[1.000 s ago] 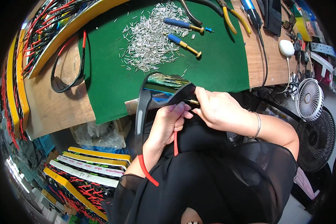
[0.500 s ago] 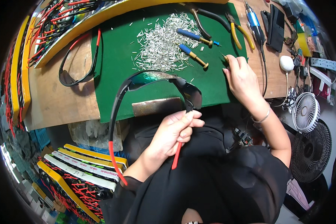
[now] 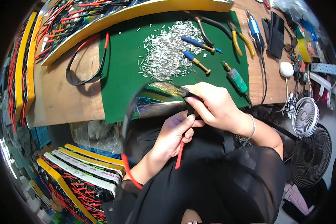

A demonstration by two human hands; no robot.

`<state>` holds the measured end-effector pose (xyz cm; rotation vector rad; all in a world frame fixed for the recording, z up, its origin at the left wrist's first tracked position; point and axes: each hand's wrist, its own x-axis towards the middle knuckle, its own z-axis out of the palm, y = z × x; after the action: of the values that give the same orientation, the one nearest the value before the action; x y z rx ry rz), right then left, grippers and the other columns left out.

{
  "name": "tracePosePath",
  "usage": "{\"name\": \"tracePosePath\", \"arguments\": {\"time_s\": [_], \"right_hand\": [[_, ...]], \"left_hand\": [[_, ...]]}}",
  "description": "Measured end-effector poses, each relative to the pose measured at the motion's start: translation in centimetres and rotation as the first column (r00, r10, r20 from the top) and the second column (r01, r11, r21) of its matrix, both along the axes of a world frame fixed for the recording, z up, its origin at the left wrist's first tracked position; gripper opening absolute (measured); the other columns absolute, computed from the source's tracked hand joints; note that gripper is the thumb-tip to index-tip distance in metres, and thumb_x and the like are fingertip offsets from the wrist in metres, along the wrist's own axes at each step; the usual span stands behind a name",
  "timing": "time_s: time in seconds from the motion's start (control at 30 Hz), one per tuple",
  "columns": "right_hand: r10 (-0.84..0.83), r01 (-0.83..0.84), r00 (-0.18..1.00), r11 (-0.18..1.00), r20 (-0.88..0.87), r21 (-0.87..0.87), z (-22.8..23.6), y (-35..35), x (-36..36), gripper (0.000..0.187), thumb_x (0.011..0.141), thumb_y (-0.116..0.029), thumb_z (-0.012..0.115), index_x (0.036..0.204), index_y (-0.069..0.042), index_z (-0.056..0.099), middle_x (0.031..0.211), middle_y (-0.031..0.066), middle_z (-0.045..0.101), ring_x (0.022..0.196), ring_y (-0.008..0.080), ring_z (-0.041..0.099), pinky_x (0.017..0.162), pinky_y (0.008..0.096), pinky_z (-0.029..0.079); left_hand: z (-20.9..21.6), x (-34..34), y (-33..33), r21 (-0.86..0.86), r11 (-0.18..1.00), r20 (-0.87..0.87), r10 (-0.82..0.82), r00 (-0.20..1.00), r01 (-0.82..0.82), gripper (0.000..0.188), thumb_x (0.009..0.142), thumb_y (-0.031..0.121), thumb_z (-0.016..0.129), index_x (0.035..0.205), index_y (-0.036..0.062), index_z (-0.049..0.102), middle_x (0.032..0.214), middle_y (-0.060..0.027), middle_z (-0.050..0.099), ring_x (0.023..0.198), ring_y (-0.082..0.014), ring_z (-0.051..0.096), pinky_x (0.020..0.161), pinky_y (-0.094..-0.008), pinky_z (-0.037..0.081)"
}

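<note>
A pair of sunglasses (image 3: pixel 164 89) with black frame and red temple tips is in both my hands, above the near edge of the green mat (image 3: pixel 117 74). My left hand (image 3: pixel 175 132) is closed round one temple, whose red tip pokes out below the fingers. My right hand (image 3: pixel 214 104) pinches the same side near the lens corner; its fingertips are partly hidden. The other temple swings out to the left, blurred. A green-handled tool (image 3: pixel 236 80) with a thin metal tip lies on the mat beyond my right hand. Small silver pins (image 3: pixel 164 52) are heaped farther back.
Two blue-and-brass drivers (image 3: pixel 196 62) lie beside the pins. Yellow-handled cutters (image 3: pixel 234 35) and other pliers (image 3: pixel 203 31) rest behind. More sunglasses (image 3: pixel 85 80) stand at left. Yellow-edged trays (image 3: pixel 138 20) of red-tipped frames line the back. A blue corded tool (image 3: pixel 254 28) and white fan (image 3: pixel 306 116) are at right.
My right hand has left the green-handled tool on the mat and come left and nearer, onto the sunglasses. The sunglasses have tilted and shifted slightly right; my left hand keeps its hold.
</note>
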<state>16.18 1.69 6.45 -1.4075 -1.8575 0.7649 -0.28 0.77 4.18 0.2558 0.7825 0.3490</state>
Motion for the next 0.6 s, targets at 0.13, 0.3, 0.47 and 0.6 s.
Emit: {"name": "tracePosePath", "arguments": {"time_s": [0.13,0.3,0.47,0.6], "right_hand": [[0.086,-0.087,0.996,0.989,0.01,0.119,0.1,0.0,-0.5,0.024,0.078,-0.002,0.055,0.101,0.0,0.057,0.078,0.0135,0.058,0.068,0.0264,0.059,0.06,0.0311,0.048],[-0.135,0.081,0.963,0.97,-0.232,-0.229,0.0,0.5,0.4,0.013,0.085,-0.01,0.052,0.089,0.001,0.056,0.07,0.0141,0.055,0.061,0.0249,0.057,0.056,0.0308,0.045],[-0.215,0.065,0.9,0.926,-0.378,-0.371,-0.5,0.4,0.6,0.012,0.088,-0.01,0.05,0.086,0.001,0.054,0.065,0.009,0.054,0.055,0.0134,0.056,0.051,0.0277,0.044],[-0.197,0.048,0.898,0.932,-0.392,-0.359,-1.1,0.1,0.5,0.011,0.087,-0.008,0.05,0.088,0.002,0.053,0.068,0.0105,0.054,0.052,0.0146,0.055,0.049,0.0274,0.044]], "left_hand": [[0.5,0.5,0.4,-0.1,0.995,-0.065,-0.03,0.997,0.023,0.022,0.091,0.018,0.05,0.108,0.0049,0.048,0.085,-0.0053,0.061,0.049,-0.0001,0.039,0.041,-0.0124,0.031],[0.5,0.1,0.4,0.016,0.999,0.03,0.046,0.998,-0.047,0.024,0.091,0.015,0.049,0.113,0.0045,0.047,0.084,-0.0082,0.062,0.048,-0.0004,0.039,0.041,-0.0126,0.03],[0.3,0.4,0.0,0.072,0.995,0.003,0.069,0.998,-0.069,0.023,0.092,0.015,0.046,0.112,0.0048,0.049,0.086,-0.0076,0.063,0.047,-0.0002,0.037,0.04,-0.0125,0.028],[-0.3,0.4,-0.1,0.001,0.998,0.02,0.068,0.997,-0.068,0.023,0.093,0.018,0.045,0.111,0.0052,0.049,0.087,-0.0083,0.062,0.049,-0.0015,0.039,0.042,-0.0135,0.031]]}}
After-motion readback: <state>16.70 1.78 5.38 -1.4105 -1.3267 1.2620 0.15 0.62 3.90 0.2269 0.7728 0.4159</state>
